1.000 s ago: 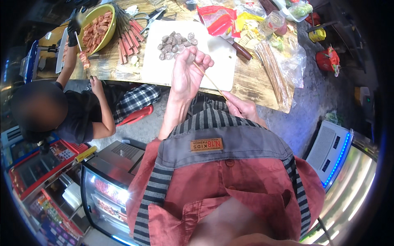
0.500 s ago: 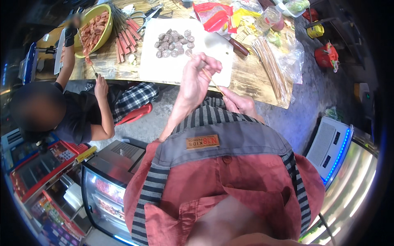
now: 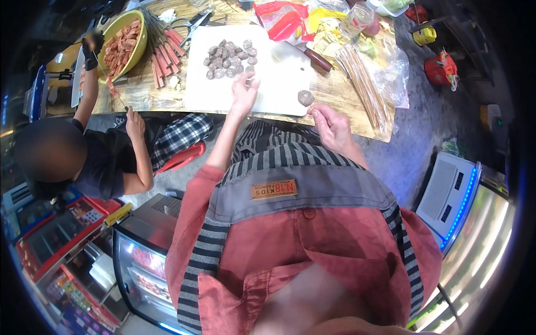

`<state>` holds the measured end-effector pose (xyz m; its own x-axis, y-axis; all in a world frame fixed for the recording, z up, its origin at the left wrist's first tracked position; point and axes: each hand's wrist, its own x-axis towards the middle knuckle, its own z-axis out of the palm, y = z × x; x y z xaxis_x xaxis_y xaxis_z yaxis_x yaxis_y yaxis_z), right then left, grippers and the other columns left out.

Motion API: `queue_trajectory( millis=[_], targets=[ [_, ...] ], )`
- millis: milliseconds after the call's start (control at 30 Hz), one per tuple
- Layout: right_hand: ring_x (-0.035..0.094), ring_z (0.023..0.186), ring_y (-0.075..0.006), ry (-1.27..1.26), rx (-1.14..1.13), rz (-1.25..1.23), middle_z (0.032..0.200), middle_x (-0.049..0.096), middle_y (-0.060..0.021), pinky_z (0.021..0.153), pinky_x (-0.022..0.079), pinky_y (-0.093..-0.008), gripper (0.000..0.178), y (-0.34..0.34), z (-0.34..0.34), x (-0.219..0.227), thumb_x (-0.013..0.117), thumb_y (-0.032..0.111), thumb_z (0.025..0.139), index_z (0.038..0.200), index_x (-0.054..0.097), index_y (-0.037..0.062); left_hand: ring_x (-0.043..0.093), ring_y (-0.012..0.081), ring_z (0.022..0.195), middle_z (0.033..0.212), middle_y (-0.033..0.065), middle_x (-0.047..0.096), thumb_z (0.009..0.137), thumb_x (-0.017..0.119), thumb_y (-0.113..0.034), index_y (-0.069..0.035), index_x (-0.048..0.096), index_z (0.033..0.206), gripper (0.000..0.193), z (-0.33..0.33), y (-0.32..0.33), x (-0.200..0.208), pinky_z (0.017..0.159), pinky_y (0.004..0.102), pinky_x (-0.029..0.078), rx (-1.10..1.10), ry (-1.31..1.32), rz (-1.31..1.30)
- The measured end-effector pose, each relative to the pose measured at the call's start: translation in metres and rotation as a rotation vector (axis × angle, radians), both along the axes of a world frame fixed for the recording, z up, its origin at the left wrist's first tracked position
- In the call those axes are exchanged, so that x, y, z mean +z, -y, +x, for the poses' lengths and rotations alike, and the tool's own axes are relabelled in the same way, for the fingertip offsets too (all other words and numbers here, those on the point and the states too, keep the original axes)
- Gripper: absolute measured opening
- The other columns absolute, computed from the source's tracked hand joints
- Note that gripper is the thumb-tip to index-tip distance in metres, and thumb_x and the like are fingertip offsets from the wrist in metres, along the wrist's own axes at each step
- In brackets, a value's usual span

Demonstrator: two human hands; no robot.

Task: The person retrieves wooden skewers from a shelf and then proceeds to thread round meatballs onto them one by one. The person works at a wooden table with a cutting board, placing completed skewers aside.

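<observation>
My right hand [image 3: 333, 127] is closed in a pinch on a thin wooden skewer, most of it hidden by the fingers. On the skewer's tip sits a round greyish-brown meatball [image 3: 305, 98], over the near right part of a white cutting board [image 3: 273, 84]. My left hand [image 3: 244, 94] reaches over the board with fingers apart. Its fingertips are at the near edge of a pile of similar grey meatballs [image 3: 226, 57]; whether they touch one, I cannot tell.
A brown-handled knife [image 3: 317, 58] lies at the board's right, beside a bundle of wooden skewers [image 3: 360, 84]. Red packaging [image 3: 285, 21] is behind. At left a person threads meat near a yellow bowl [image 3: 139, 42], with filled skewers [image 3: 164, 58] and scissors [image 3: 192, 25] alongside.
My hands have moved apart. The left has let go of the skewer and gone left to the pile; the right has carried the skewer to the right, its meatball now showing.
</observation>
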<state>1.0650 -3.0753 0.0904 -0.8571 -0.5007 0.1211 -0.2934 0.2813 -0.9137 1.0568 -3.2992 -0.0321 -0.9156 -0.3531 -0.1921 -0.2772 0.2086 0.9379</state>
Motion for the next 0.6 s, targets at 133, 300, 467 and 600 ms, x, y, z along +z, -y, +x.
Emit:
queue_trajectory(
  millis=[133,300,467,600],
  targets=[
    [0.047,0.044,-0.0138,-0.036,0.08,0.095,0.051,0.047,-0.0092,0.042,0.037,-0.0262,0.008,-0.005,0.002,-0.008,0.048,0.003,0.081,0.082,0.054,-0.0028,0.05,0.0253,0.079,0.079,0.0136,0.052,0.061,0.063,-0.005,-0.001,0.056,0.089,0.029,-0.014,0.018,-0.048,0.069,0.0335,0.042,-0.199,-0.21,-0.677],
    [0.049,0.044,-0.0146,-0.019,0.055,0.08,0.051,0.048,-0.0103,0.042,0.038,-0.0264,0.007,-0.002,0.002,-0.005,0.049,0.002,0.08,0.081,0.054,-0.0025,0.049,0.0282,0.076,0.069,0.0125,0.052,0.057,0.066,-0.006,-0.001,0.05,0.069,0.02,-0.017,0.017,-0.05,0.066,0.035,0.041,-0.214,-0.087,-0.727],
    [0.047,0.042,-0.0156,-0.098,0.097,0.031,0.051,0.046,-0.0106,0.041,0.037,-0.0268,0.006,-0.003,0.001,-0.019,0.05,0.001,0.079,0.076,0.054,-0.002,0.05,0.0239,0.068,0.062,0.0095,0.052,0.06,0.068,-0.008,0.002,0.053,0.079,0.026,0.004,0.028,-0.036,0.062,0.0316,0.043,-0.184,0.01,-0.631],
    [0.043,0.041,-0.0159,-0.105,0.182,0.048,0.049,0.042,-0.0096,0.04,0.035,-0.0276,0.007,0.001,0.003,-0.026,0.05,0.002,0.079,0.072,0.051,-0.0004,0.051,0.0097,0.065,0.076,0.006,0.056,0.078,0.056,-0.005,0.002,0.043,0.116,0.04,0.012,0.018,0.018,0.055,0.0179,0.044,0.181,0.032,0.601]
  ],
)
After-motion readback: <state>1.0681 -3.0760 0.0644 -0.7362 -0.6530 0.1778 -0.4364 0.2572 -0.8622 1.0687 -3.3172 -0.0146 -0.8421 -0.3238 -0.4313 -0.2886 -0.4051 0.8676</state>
